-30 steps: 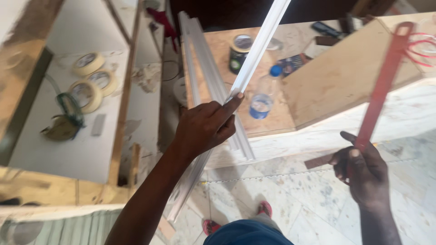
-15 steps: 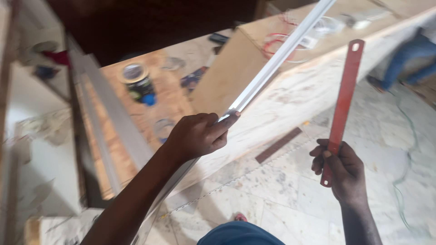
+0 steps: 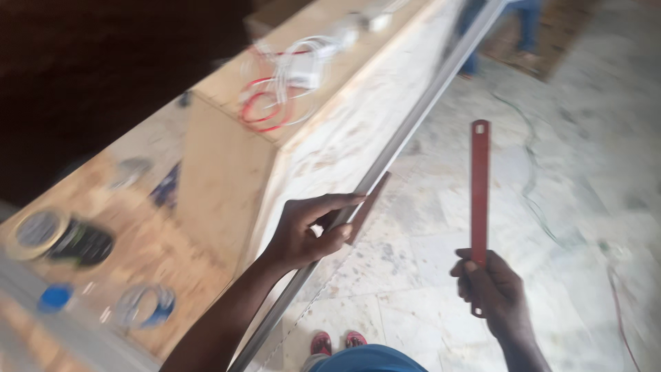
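Left hand [image 3: 306, 231] had its grip clenched round the long white trim strip [image 3: 413, 124], which ran up past the plywood bench [image 3: 227, 186]. Right hand [image 3: 492, 293] gripped a red hacksaw blade [image 3: 479, 186] upright, well apart. Looked like lining up; the strip needed steadying first.

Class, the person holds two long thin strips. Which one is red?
The red flat strip, held upright in the right hand. The other, gripped by the left hand, is a long pale metal strip slanting away.

Soft daylight, heavy motion blur, dark corner
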